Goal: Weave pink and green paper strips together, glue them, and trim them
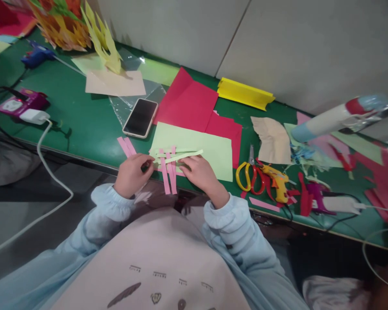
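Note:
At the front edge of the green table (84,125) lies a small weave of paper strips: pink strips (168,174) run towards me and pale green strips (181,156) cross them. My left hand (132,174) is closed, pinching the left ends of the green strips. My right hand (200,172) rests with fingers bent on the right side of the weave, pressing it down. The weave partly overlaps a pale green sheet (210,150).
A phone (140,117) lies left of red paper sheets (190,103). Two loose pink strips (126,146) sit near my left hand. Scissors (248,174) and a yellow glue gun (276,181) lie to the right among paper scraps. A charger and white cable (35,117) sit far left.

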`<action>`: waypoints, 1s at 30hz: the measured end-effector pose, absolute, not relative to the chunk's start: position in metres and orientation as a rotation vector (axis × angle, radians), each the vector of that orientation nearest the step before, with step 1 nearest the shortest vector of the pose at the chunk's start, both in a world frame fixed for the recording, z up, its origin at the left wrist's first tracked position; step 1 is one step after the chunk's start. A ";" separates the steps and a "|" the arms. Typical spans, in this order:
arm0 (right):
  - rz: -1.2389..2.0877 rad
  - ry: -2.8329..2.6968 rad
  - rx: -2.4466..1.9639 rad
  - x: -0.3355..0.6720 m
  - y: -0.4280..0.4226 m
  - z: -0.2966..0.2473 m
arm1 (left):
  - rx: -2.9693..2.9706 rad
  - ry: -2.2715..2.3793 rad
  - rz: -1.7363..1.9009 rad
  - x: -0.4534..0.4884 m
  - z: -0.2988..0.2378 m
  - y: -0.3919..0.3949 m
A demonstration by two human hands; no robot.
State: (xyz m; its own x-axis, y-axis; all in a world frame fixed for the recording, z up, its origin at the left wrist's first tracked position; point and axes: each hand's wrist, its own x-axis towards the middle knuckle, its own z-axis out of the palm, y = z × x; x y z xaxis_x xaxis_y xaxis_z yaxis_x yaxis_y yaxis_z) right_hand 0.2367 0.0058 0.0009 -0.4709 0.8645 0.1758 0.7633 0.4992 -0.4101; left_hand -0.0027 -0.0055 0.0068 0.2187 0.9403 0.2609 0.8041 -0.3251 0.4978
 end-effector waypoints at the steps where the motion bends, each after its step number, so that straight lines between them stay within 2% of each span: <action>1: 0.387 -2.398 -1.347 0.237 0.005 0.001 | 2.277 1.635 0.759 -0.002 0.006 -0.006; 9: 0.448 -2.394 -1.278 0.239 -0.002 0.004 | 2.551 1.442 0.799 0.005 -0.003 -0.017; 16: 0.615 -2.121 -1.328 0.237 0.000 0.003 | 2.606 1.374 0.858 0.001 -0.009 -0.018; 22: 0.524 -2.072 -1.278 0.231 0.000 0.005 | 2.605 1.296 0.870 0.003 -0.006 -0.012; 30: 0.786 -1.982 -1.252 0.222 0.008 0.019 | 2.542 1.272 0.850 0.001 -0.005 -0.002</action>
